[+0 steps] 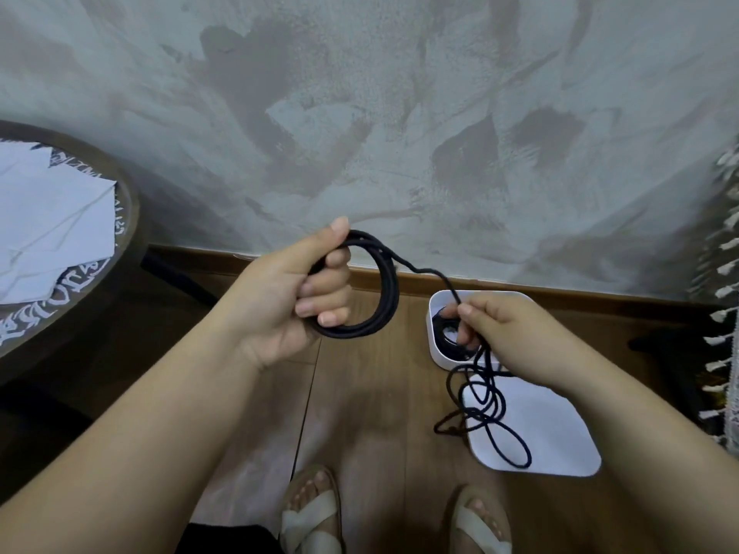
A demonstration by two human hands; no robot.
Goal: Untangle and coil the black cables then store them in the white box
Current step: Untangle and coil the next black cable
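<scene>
One black cable [390,289], left hand [288,293] gripping its coil, right hand [512,337] pinching slack

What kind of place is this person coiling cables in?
Likely a room in a home: wooden plank floor, textured plaster wall with a wooden baseboard, and a round side table at the left.

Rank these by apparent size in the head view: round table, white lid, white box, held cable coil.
1. round table, largest though cropped.
2. white lid.
3. white box and cable coil look alike; the coil is nearer the camera and the right hand hides part of the box, so unranked.
</scene>
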